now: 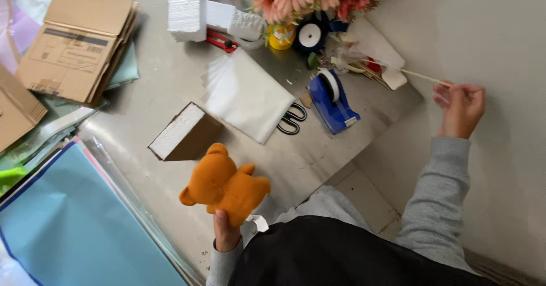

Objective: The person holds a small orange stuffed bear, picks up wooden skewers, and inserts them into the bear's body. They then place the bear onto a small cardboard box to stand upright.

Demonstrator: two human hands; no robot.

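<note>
Your left hand (226,231) grips the orange plush bear (224,186) from below, above the worktop (159,92), soft and light, likely best held by its body, while your right hand (459,107) pinches a thin, probably brittle stick (424,77) farther out.

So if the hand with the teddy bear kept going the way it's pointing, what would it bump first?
Probably the foam block. The left hand points the orange teddy bear up the table toward it, though height is hard to judge.
</note>
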